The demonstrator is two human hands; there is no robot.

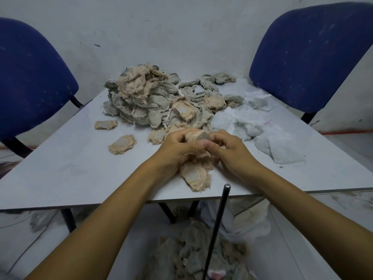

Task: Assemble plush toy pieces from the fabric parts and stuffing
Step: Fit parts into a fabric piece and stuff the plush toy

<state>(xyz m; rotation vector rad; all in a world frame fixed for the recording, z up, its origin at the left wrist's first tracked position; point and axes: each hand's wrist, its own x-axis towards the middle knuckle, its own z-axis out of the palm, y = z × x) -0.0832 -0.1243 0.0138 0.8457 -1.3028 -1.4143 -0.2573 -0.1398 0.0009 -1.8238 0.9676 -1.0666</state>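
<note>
The left hand (177, 146) and right hand (228, 146) meet over the table (80, 168), both curled tight on one beige fabric piece (196, 136) pinched between their fingertips; another sewn piece (194, 176) lies just beneath the wrists; the big heap of fabric parts (153, 100) sits beyond the hands; white stuffing (262, 126) spreads past the right hand. The frayed edges look weak; a hard tug could split a seam; a loose pinch might let the piece drop among its lookalikes.
</note>
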